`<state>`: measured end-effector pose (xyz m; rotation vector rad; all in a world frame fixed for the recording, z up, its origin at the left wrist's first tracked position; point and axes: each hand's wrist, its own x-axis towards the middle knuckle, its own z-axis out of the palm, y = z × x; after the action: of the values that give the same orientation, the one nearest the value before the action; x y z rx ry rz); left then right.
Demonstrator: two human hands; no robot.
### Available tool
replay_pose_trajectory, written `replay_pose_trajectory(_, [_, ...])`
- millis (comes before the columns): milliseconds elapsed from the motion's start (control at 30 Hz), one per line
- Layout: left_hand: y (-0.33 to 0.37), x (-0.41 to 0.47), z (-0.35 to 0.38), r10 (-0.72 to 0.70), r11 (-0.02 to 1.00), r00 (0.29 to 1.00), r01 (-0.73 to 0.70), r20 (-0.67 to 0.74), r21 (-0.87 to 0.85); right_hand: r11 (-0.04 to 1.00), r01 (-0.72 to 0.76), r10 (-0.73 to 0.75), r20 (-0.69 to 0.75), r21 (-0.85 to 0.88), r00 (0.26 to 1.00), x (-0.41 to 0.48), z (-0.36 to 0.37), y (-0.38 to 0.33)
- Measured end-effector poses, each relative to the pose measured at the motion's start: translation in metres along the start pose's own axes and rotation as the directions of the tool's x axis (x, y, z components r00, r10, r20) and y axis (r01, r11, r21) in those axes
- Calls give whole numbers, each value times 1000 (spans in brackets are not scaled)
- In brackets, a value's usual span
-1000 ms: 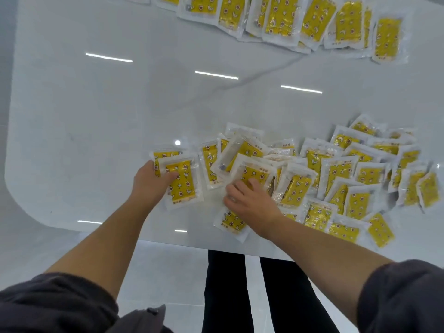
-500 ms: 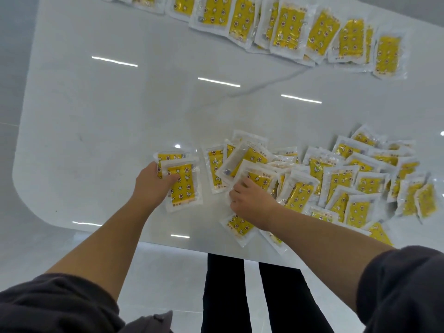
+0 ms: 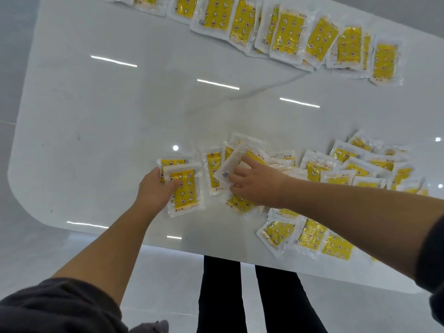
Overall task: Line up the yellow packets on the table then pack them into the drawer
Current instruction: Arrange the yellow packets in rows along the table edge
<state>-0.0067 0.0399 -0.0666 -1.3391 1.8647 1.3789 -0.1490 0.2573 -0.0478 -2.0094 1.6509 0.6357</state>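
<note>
- The right hand (image 3: 254, 182) has been shifted since half a second ago: it then lay flat, lower on the pile; it is now reached farther and to the left, onto a tilted packet (image 3: 234, 162) at the pile's left end.
- The fingers (image 3: 236, 176) of the right hand are laid over that packet, and its near corner appears lifted off the tabletop (image 3: 96, 140). A pinch grip is suggested; whether the thumb is underneath cannot be told.
- The left hand (image 3: 156, 188) has stayed in place. It is partly curled, with the thumb on the upper edge of the end packet (image 3: 186, 188), which is held flat on the tabletop. A second packet is partly covered just behind it.
- One upright packet (image 3: 212, 171) lies between the two hands.
- The loose pile (image 3: 348, 174) extends right from the right hand; more packets (image 3: 305, 236) lie near the tabletop's near edge, overlapped and turned at various angles.
- A far row (image 3: 288, 32) is laid along the far edge, overlapping but roughly aligned.
- Meaning for the task: the next packet has been selected for the near row. It is judged that the lining-up stage is under way, with most of the near pile unsorted.
- No drawer is in view; packing has not been started.
</note>
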Motion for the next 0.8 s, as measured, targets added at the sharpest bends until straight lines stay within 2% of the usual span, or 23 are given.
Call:
replay_pose_trajectory(67, [-1,0,3,-7,1000,1000,7,2,-6,998,20,-16,81,-58,997,-2,8,-5])
replay_pose_trajectory(267, [-2,2,4,-8,1000,1000,8,18,-17,999,-33,29,-131,-33,991,-3,21,-18])
replay_pose_trajectory(500, [1,4,3,1,1000,1000,-1,29,-10,997,-3,-10,-180,-73,984,1,15,-18])
replay_pose_trajectory(667, [1,4,3,10,1000,999,-9,38,-26,1000,9,-7,-232,7,973,2,18,-22])
replay_pose_trajectory(800, [0,3,2,8,999,999,-7,31,-42,983,-55,82,-154,173,985,2,2,-19])
